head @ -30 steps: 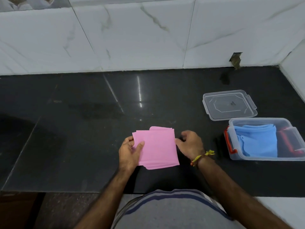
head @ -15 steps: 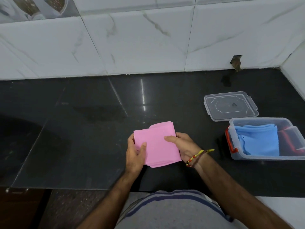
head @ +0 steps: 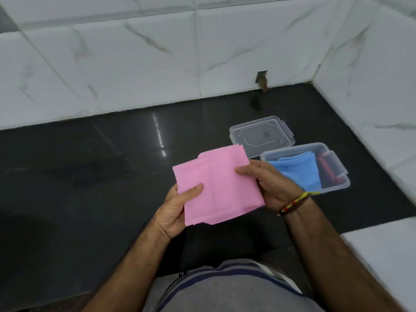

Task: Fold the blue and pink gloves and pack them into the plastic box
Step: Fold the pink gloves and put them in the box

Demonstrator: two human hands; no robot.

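Note:
The folded pink gloves form a flat stack held up above the black counter, in the middle of the view. My left hand grips the stack's lower left corner, thumb on top. Gripping its right edge is my right hand, which wears a thread bracelet. Just right of my right hand stands the clear plastic box with folded blue gloves inside and red clips along its right side. My right hand hides the box's near left corner.
The box's clear lid lies flat on the black counter just behind the box. White marble tiles form the back wall and a side wall on the right. The counter's front edge runs below my forearms.
Both hands have lifted the pink stack off the counter and carried it up and to the right, toward the box. My right hand went from beside the stack to gripping its right edge.

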